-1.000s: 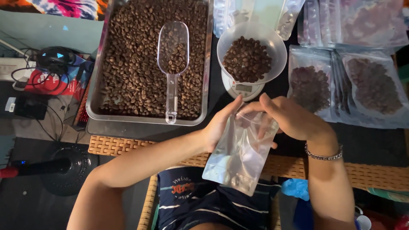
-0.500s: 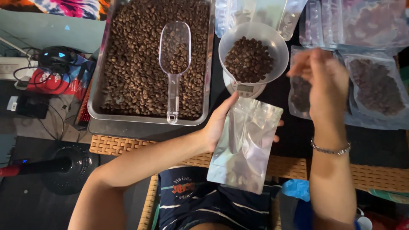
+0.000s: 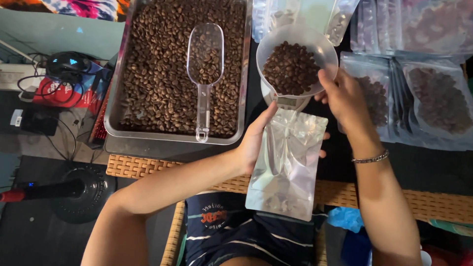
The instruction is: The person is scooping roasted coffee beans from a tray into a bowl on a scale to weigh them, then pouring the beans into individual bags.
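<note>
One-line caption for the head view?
Left hand holds a silver pouch; right hand grips a bean-filled cup.

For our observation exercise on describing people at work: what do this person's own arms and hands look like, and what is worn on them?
Both forearms are bare, with no sleeves or gloves. The left hand wears nothing visible. Near the right hand, a thin silver-coloured beaded bracelet circles the wrist. No rings or markings can be made out.

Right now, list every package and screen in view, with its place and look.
Silver pouch: centre, in the left hand, flat, shiny, empty.
Filled clear pouches: right, overlapping, brown beans inside.
Scale display: under the bean bowl that the right hand grips, small, grey.
</note>
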